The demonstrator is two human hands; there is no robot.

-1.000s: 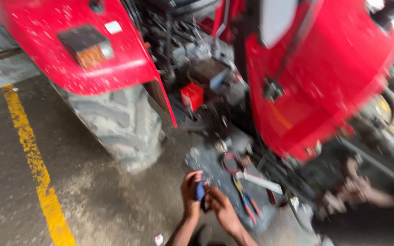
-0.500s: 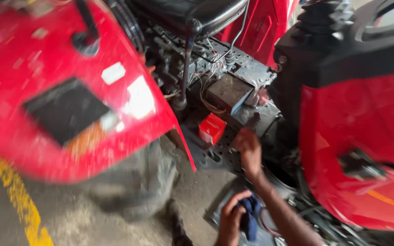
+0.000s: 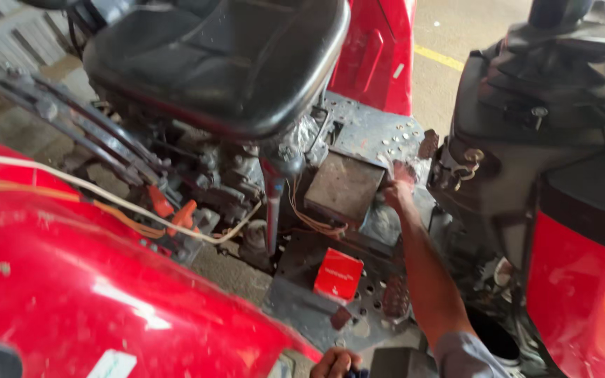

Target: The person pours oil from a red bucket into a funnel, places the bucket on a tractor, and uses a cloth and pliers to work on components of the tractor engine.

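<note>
My right hand (image 3: 396,187) reaches up onto the tractor's platform and touches the right edge of a flat dark grey box (image 3: 344,185) under the black seat (image 3: 218,59). Its fingers are blurred, so its grip is unclear. My right forearm runs down to a grey sleeve (image 3: 460,353). My left hand (image 3: 334,362) sits at the bottom edge, curled into a fist around a small dark blue object (image 3: 356,373) that is mostly cut off. A small red carton (image 3: 338,274) lies on the perforated metal footplate (image 3: 302,294) between my two hands.
A red fender (image 3: 85,294) fills the lower left, with white and orange cables (image 3: 127,203) across it. Black levers (image 3: 71,126) and orange-tipped handles (image 3: 176,210) stand left of the seat. The black dash and red hood (image 3: 568,210) rise on the right. Concrete floor with a yellow line (image 3: 442,59) lies behind.
The view has swung up from the floor and tools to the seat and platform. My right hand rose from the floor to the grey box. My left hand stays low with the blue object.
</note>
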